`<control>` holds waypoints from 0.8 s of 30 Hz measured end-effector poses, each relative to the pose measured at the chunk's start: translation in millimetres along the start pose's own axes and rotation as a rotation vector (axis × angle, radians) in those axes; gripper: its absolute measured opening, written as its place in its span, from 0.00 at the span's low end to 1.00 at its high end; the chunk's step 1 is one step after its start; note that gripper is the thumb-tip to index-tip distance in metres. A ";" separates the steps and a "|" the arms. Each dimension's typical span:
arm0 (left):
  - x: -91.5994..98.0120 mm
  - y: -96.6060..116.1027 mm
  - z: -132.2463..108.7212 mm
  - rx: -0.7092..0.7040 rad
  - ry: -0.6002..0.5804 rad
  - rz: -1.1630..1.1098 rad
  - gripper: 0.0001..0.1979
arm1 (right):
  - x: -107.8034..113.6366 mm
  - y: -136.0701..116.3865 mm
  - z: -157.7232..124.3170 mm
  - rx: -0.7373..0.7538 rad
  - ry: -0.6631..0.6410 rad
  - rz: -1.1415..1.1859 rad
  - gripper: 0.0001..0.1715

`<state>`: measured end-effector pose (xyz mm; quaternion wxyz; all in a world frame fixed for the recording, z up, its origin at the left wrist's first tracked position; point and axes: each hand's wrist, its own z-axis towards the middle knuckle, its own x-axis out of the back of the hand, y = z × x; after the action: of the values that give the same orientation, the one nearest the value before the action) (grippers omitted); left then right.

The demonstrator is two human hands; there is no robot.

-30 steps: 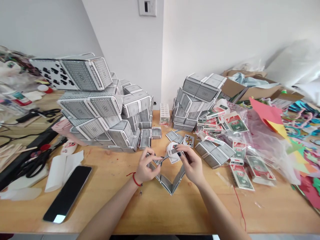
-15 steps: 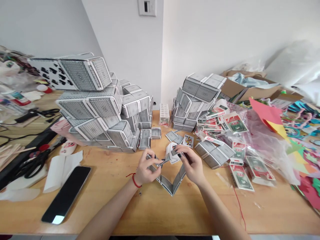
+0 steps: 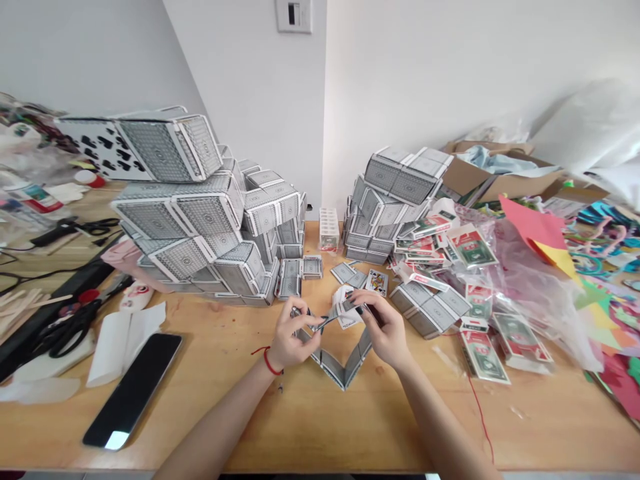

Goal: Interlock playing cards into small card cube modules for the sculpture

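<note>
My left hand (image 3: 298, 335), with a red string at the wrist, pinches the left part of a frame of joined playing cards (image 3: 345, 373). The frame is grey-backed and bent into a V at its near corner, just above or on the table. My right hand (image 3: 381, 328) is closed on the frame's right part, its fingertips on the far edge. Between the hands runs a narrow card strip (image 3: 336, 313). Behind it lie loose playing cards (image 3: 353, 319), partly hidden by my fingers, and a face card (image 3: 377, 282).
Stacked card blocks (image 3: 210, 213) rise at left, others (image 3: 385, 193) at back right. One card block (image 3: 429, 308) lies right of my hand. Card boxes (image 3: 485, 357) and plastic wrap spread at right. A phone (image 3: 134, 390), black scissors (image 3: 75, 327) and white paper (image 3: 120, 340) lie at left.
Almost nothing differs. My left fingers have shifted very slightly at the card frame; the right hand and the cards keep their places.
</note>
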<state>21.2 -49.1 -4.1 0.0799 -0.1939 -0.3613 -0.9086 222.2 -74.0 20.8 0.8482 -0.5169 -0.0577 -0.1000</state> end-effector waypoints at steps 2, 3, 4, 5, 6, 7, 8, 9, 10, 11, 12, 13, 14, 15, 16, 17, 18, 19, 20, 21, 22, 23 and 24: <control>0.0 -0.6 0.0 -0.004 -0.001 -0.002 0.09 | -1.3 1.6 -0.6 -0.005 -0.012 0.005 0.09; 0.0 -0.9 0.0 -0.011 0.001 -0.006 0.09 | -1.7 2.5 -0.9 -0.008 -0.016 0.006 0.09; 0.0 -1.1 0.0 -0.018 0.003 -0.010 0.09 | -1.9 3.3 -1.2 -0.011 -0.019 0.006 0.09; 0.0 -1.2 0.0 -0.023 0.004 -0.015 0.09 | -1.9 4.1 -1.3 -0.013 -0.020 0.005 0.09; -0.1 -1.3 0.0 -0.025 0.004 -0.018 0.09 | -1.8 4.8 -1.4 -0.015 -0.024 0.004 0.09; -0.2 -1.3 0.0 -0.024 0.005 -0.021 0.09 | -1.6 5.4 -1.3 -0.016 -0.028 0.001 0.09; -0.3 -1.3 0.0 -0.021 0.005 -0.023 0.08 | -1.3 6.0 -1.2 -0.016 -0.031 -0.001 0.09; -0.4 -1.3 -0.1 -0.018 0.006 -0.025 0.08 | -1.0 6.7 -1.1 -0.016 -0.033 -0.002 0.09; -0.5 -1.4 -0.2 -0.017 0.007 -0.029 0.08 | -0.8 7.4 -1.0 -0.018 -0.035 -0.001 0.09; -0.5 -1.5 -0.4 -0.018 0.011 -0.035 0.08 | -0.5 8.4 -1.0 -0.020 -0.036 0.001 0.09; -0.5 -1.7 -0.6 -0.019 0.014 -0.041 0.08 | -0.3 9.5 -1.1 -0.024 -0.037 0.003 0.09; -0.4 -2.0 -0.9 -0.018 0.016 -0.048 0.08 | -0.1 10.8 -1.2 -0.027 -0.036 0.005 0.10; -0.3 -2.4 -1.2 -0.018 0.018 -0.054 0.09 | 0.1 12.1 -1.5 -0.033 -0.038 0.004 0.10; -0.2 -2.7 -1.5 -0.017 0.018 -0.059 0.09 | 0.4 13.5 -1.8 -0.038 -0.039 0.001 0.10; 0.0 -3.1 -1.8 -0.015 0.019 -0.061 0.09 | 0.7 14.8 -2.1 -0.042 -0.042 -0.003 0.10; 0.0 -3.5 -2.0 -0.012 0.020 -0.062 0.08 | 0.9 16.0 -2.4 -0.043 -0.047 -0.006 0.10; 0.1 -3.8 -2.1 -0.009 0.022 -0.061 0.08 | 1.2 17.0 -2.8 -0.043 -0.051 -0.009 0.10; 0.0 -4.1 -2.1 -0.005 0.023 -0.061 0.08 | 1.5 17.9 -3.0 -0.042 -0.055 -0.011 0.10; -0.1 -4.3 -2.1 -0.002 0.025 -0.064 0.08 | 1.7 18.5 -3.3 -0.040 -0.057 -0.012 0.10; -0.2 -4.5 -2.0 0.001 0.026 -0.068 0.07 | 1.9 19.0 -3.5 -0.041 -0.058 -0.013 0.10; -0.4 -4.7 -1.9 0.003 0.025 -0.074 0.07 | 2.0 19.3 -3.6 -0.044 -0.060 -0.015 0.11; -0.6 -4.8 -1.9 0.005 0.025 -0.079 0.07 | 2.1 19.6 -3.7 -0.047 -0.060 -0.016 0.11; -0.7 -5.0 -1.8 0.009 0.025 -0.083 0.07 | 2.2 19.9 -3.8 -0.051 -0.063 -0.016 0.11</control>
<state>19.9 -46.7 -8.8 0.0473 -0.1672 -0.3719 -0.9119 228.9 -68.8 2.2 0.8316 -0.5408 -0.0861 -0.0920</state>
